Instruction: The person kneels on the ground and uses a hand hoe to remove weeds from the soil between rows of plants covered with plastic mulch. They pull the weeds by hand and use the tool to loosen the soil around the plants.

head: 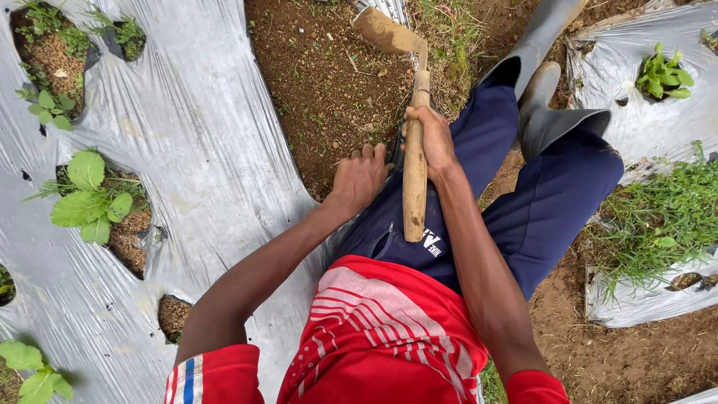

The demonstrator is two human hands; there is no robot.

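My right hand (432,139) grips the wooden handle of a short hoe (414,179), whose mud-caked blade (383,31) points away from me over bare brown soil (321,82). My left hand (360,176) rests flat on the soil beside my knee, fingers spread, holding nothing. I am crouched in dark blue trousers (523,194), a red shirt and grey rubber boots (546,97).
Silver plastic mulch (202,150) covers the bed at left, with holes holding green leafy seedlings (86,198). A second mulch sheet (643,112) lies at right with a seedling (662,75) and a grass clump (658,217). A bare dirt furrow runs between them.
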